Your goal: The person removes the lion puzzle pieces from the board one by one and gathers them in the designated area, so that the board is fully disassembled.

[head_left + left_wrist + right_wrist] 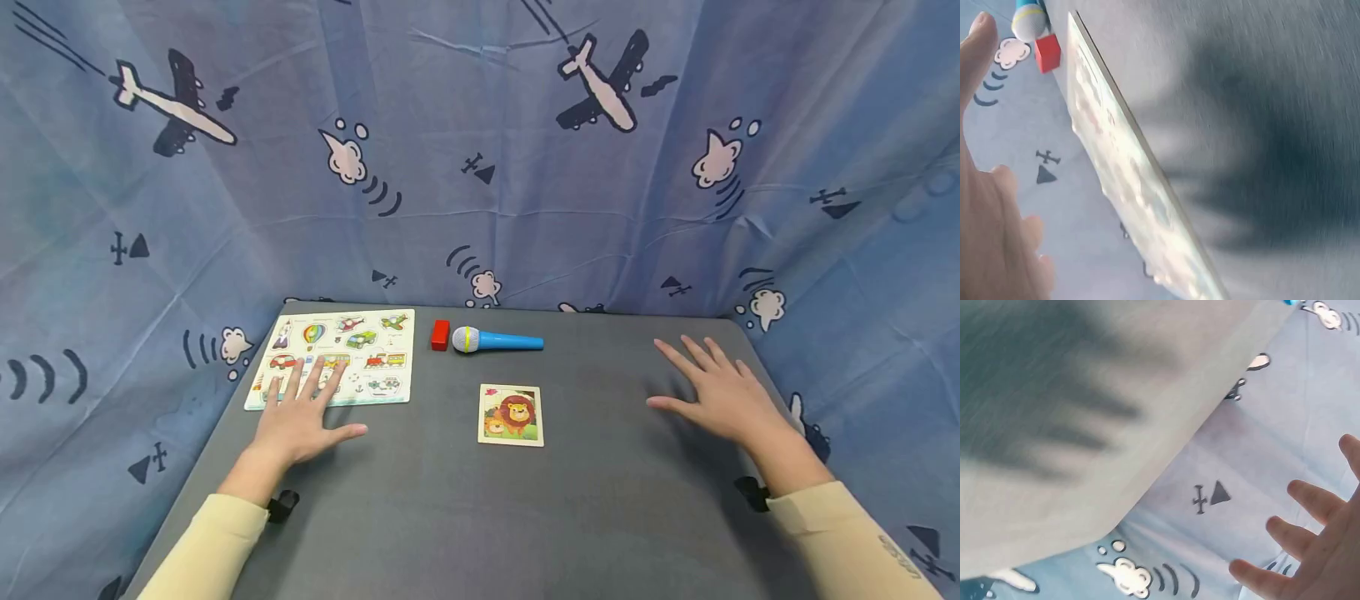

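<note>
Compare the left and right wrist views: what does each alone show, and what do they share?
Only the left wrist view shows the left hand, the picture board, the red block and the microphone's silver head. Only the right wrist view shows the right hand and a table corner. Both show grey table, patterned curtain and a hand shadow. The right view's blue sliver is probably the microphone's handle.

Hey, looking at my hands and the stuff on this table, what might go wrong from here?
The left hand hovers over the board, which lies near the left edge of the table; a careless sweep might nudge it over.

The mic has a rounded handle and lies on its side, so a bump could set it rolling.

Its head sits close beside the block; grabbing either might knock the other.
</note>
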Motion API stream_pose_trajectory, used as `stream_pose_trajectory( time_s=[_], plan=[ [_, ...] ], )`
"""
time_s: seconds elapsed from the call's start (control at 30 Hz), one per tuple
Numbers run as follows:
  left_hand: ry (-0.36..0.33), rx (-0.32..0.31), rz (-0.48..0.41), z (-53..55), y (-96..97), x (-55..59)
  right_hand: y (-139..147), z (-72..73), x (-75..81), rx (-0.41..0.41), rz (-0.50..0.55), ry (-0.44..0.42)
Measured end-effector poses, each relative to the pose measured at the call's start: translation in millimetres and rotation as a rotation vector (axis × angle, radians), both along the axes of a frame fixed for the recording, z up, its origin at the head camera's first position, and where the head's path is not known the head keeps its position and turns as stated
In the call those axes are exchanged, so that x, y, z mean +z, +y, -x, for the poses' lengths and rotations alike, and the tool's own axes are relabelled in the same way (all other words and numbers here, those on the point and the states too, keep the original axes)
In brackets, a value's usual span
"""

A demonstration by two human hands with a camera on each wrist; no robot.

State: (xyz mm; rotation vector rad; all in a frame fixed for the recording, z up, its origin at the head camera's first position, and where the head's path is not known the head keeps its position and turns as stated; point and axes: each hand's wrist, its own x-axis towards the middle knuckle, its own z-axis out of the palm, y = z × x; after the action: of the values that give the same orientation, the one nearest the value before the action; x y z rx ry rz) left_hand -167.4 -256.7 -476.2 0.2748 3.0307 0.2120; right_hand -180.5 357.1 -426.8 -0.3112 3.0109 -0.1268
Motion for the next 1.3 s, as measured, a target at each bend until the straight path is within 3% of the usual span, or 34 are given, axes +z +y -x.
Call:
stream_pose_trajectory(
  time_s=[0.23,0.47,0.6,0.83,1.13,1.3],
  plan=[
    [-0.024,-0.032,-0.054,-1.3,19.3,-9.8,-22,-1.2,-3.2,0.002,0.049,0.025],
    [0.040,-0.109,-0.149,-0.9,44.3,-16.8,-43,1.4,-15.5,-0.008,0.134,0.044],
    [0.070,-0.123,-0.219,4.0,58.7,-20.9,-57,4.3,-22.4,-0.014,0.169,0.049],
    [0.023,-0.133,-0.312,8.3,92.6,-30.2,-82,7.5,-35.0,-0.023,0.211,0.041],
    [-0.042,-0.143,-0.316,8.8,127.1,-42.7,-110,12.1,-48.8,0.023,0.256,0.046],
    [-0.042,-0.159,-0.307,11.4,142.6,-46.4,-124,15.3,-55.0,0.040,0.282,0.047]
  ],
)
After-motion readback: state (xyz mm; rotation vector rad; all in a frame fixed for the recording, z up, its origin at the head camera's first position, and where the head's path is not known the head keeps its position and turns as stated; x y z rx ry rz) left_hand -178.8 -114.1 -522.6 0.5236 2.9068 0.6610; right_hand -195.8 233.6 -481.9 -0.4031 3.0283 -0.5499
